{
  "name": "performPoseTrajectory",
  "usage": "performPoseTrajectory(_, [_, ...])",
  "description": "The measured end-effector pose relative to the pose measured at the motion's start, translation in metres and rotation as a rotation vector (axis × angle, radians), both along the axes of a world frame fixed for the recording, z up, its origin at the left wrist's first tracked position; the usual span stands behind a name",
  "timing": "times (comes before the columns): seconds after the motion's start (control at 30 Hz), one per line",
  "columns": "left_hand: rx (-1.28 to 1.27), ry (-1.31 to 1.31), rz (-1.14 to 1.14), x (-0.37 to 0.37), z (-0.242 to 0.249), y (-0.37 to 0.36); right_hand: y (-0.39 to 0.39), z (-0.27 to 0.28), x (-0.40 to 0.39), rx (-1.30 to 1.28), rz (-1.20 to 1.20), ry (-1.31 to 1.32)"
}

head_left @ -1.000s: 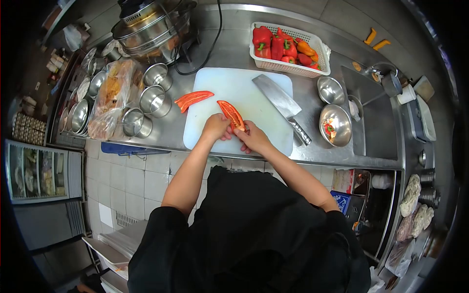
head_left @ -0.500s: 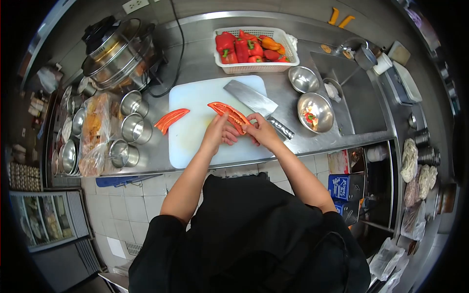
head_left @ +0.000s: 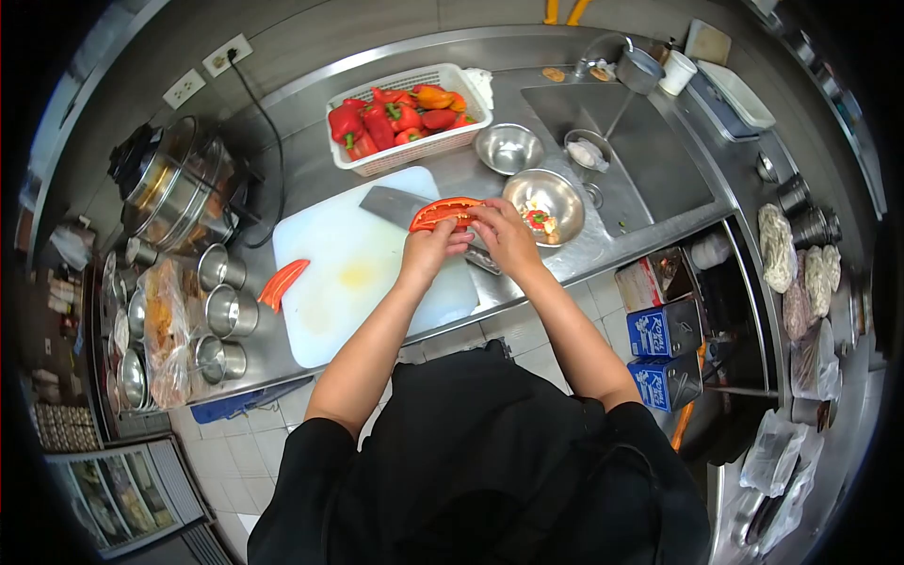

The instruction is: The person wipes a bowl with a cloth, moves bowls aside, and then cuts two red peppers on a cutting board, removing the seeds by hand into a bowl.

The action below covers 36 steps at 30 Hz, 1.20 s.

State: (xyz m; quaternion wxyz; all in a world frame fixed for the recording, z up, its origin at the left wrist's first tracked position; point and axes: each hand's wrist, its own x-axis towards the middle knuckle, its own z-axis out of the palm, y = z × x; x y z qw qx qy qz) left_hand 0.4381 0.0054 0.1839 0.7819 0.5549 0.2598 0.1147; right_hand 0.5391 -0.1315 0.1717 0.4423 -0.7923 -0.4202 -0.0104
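Both hands are at a halved red bell pepper (head_left: 439,213), its cut inside with pale ribs and seeds facing up. My left hand (head_left: 428,254) grips its left part from below. At its right end, the fingers of my right hand (head_left: 507,240) are closed on it. Under the pepper lies a cleaver (head_left: 388,203), partly hidden by the hands, on the white cutting board (head_left: 330,315). Another red pepper piece (head_left: 283,282) rests at the board's left edge. Just beyond my right hand, a steel bowl (head_left: 559,186) contains pepper cores and seeds (head_left: 538,222).
A white basket (head_left: 414,162) of red and orange peppers stands behind the board. Another steel bowl (head_left: 509,151) sits beside the sink (head_left: 659,179). Steel pots (head_left: 233,314) and a plastic bag (head_left: 166,311) line the left side, near a large steel appliance (head_left: 174,202).
My view has swung to the right. Both hands have carried the pepper half rightward, over the cleaver and closer to the bowl of scraps. The other pepper piece stays on the board.
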Motion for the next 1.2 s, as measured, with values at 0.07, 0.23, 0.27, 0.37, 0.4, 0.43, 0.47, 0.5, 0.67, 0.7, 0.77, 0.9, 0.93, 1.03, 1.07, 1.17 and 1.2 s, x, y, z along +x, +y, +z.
performPoseTrajectory(0.07, [0.038, -0.013, -0.047, 0.016, 0.002, -0.01, -0.011, 0.005, 0.016, 0.015, -0.038, -0.027])
performPoseTrajectory(0.23, [0.046, -0.028, -0.083, 0.052, 0.008, -0.037, -0.037, 0.01, 0.048, 0.04, -0.036, -0.004])
performPoseTrajectory(0.27, [0.058, -0.048, -0.072, 0.058, 0.012, -0.044, -0.039, 0.007, 0.055, 0.079, -0.033, -0.009])
performPoseTrajectory(0.37, [0.031, -0.089, -0.058, 0.077, 0.012, -0.058, -0.047, 0.0, 0.074, 0.143, -0.039, -0.023])
performPoseTrajectory(0.4, [0.059, -0.094, -0.054, 0.082, 0.011, -0.062, -0.049, -0.001, 0.08, 0.145, -0.041, -0.021])
performPoseTrajectory(0.43, [0.086, -0.099, -0.05, 0.087, 0.01, -0.065, -0.05, -0.003, 0.085, 0.152, -0.058, -0.022])
performPoseTrajectory(0.47, [0.086, -0.097, -0.051, 0.091, 0.008, -0.067, -0.051, -0.003, 0.09, 0.158, -0.074, -0.022])
performPoseTrajectory(0.5, [0.106, -0.091, -0.049, 0.095, 0.006, -0.069, -0.052, -0.004, 0.094, 0.157, -0.074, -0.02])
performPoseTrajectory(0.67, [0.161, -0.094, -0.033, 0.111, -0.001, -0.072, -0.052, -0.018, 0.111, 0.165, -0.126, -0.03])
performPoseTrajectory(0.7, [0.16, -0.089, -0.039, 0.112, 0.0, -0.072, -0.051, -0.023, 0.112, 0.169, -0.126, -0.027])
performPoseTrajectory(0.77, [0.162, -0.084, -0.041, 0.115, 0.004, -0.068, -0.05, -0.032, 0.115, 0.419, -0.095, 0.339])
performPoseTrajectory(0.9, [0.062, -0.016, 0.02, 0.113, 0.011, -0.059, -0.052, -0.042, 0.124, 0.67, -0.06, 0.942])
performPoseTrajectory(0.93, [0.052, -0.013, 0.026, 0.112, 0.009, -0.059, -0.053, -0.045, 0.125, 0.646, -0.056, 0.928])
performPoseTrajectory(1.03, [0.027, -0.006, 0.046, 0.109, 0.009, -0.059, -0.052, -0.051, 0.127, 0.558, -0.084, 0.89])
performPoseTrajectory(1.07, [0.012, -0.005, 0.062, 0.108, 0.01, -0.059, -0.053, -0.052, 0.128, 0.494, -0.116, 0.862])
performPoseTrajectory(1.17, [0.005, -0.049, 0.112, 0.104, 0.016, -0.06, -0.056, -0.048, 0.132, 0.302, -0.184, 0.842])
performPoseTrajectory(1.2, [0.004, -0.049, 0.115, 0.103, 0.018, -0.06, -0.057, -0.047, 0.132, 0.301, -0.181, 0.841])
